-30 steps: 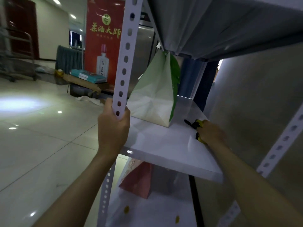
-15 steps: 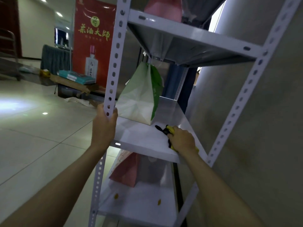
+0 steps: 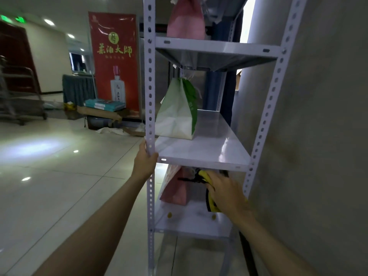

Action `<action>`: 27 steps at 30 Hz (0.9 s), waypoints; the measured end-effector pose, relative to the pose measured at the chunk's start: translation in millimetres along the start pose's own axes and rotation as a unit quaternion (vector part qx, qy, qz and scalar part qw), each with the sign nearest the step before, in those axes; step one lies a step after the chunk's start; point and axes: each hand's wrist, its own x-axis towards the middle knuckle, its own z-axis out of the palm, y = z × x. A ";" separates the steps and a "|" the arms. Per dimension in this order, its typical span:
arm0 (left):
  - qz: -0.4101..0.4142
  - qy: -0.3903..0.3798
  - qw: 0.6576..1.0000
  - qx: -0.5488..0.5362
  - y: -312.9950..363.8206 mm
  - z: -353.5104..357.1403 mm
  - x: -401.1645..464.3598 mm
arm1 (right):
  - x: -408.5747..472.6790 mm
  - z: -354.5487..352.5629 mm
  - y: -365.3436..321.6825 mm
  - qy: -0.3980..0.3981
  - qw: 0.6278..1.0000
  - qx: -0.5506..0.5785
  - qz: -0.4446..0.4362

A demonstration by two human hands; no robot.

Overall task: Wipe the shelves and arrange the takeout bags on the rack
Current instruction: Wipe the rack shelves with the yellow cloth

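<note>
A white metal rack stands in front of me. My left hand grips its front left post at the level of the middle shelf. A green and white takeout bag stands upright at the back left of that shelf. My right hand holds a yellow cloth below the middle shelf's front edge, above the lower shelf. A pink takeout bag stands on the lower shelf, left of the cloth. Another pink bag sits on the top shelf.
A grey wall runs close along the rack's right side. On the left lies open tiled floor. Farther back stand a red banner, stacked boxes and a metal cart.
My right hand has left the middle shelf's top with the cloth and dropped below its front edge. The view has pulled back and tilted up, showing the top shelf.
</note>
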 end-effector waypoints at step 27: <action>0.207 0.202 0.955 0.062 -156.3 73.9 29.1 | -47.6 257.3 138.5 -0.147 0.949 0.005 0.277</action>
